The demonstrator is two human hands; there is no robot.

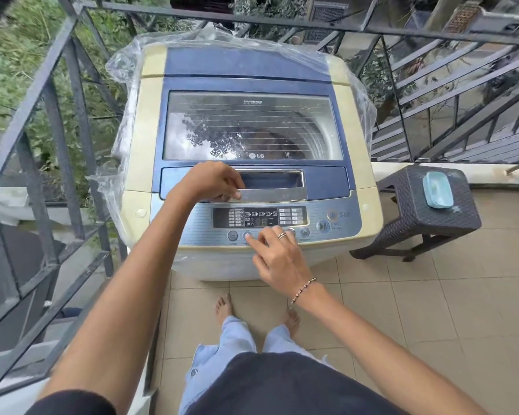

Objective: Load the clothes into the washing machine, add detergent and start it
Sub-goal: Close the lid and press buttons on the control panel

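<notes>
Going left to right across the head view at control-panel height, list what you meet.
Metal railing → plastic wrap → right hand → start/pause button → stool.
</notes>
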